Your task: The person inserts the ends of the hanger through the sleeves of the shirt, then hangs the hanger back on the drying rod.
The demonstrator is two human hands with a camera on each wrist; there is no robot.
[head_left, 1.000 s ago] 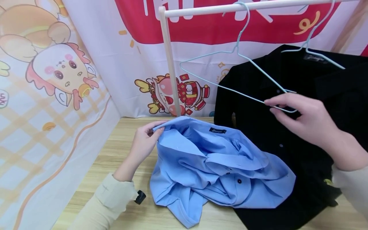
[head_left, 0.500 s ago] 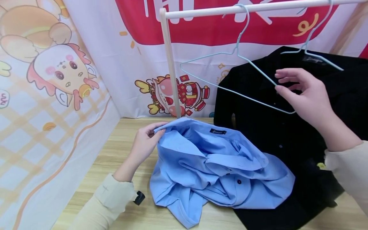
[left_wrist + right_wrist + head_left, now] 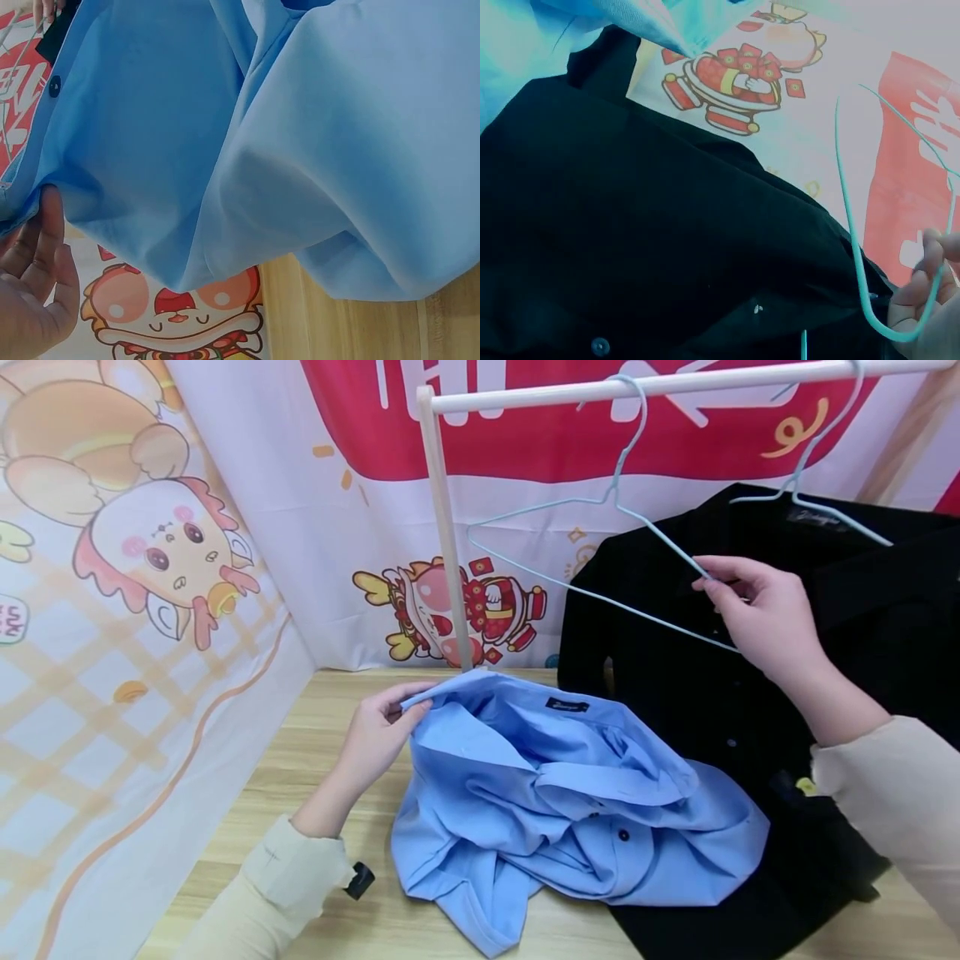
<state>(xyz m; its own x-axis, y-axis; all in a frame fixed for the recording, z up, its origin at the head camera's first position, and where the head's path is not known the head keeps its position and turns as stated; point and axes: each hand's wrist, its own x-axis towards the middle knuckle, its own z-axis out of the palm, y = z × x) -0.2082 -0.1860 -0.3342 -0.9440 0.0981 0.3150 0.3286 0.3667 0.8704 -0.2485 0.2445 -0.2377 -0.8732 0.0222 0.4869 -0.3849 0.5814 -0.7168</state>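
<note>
Right hand (image 3: 761,614) lifted from the lower bar of the empty light-blue wire hanger (image 3: 600,547) to its sloping right arm, then shifted slightly leftward, fingers now pinching that wire against the black shirt (image 3: 750,710).

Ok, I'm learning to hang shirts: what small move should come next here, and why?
Probably lift the empty pale-blue wire hanger off the white rail: the right hand already pinches its lower end, and the left hand holds up the crumpled blue shirt's collar.
</note>
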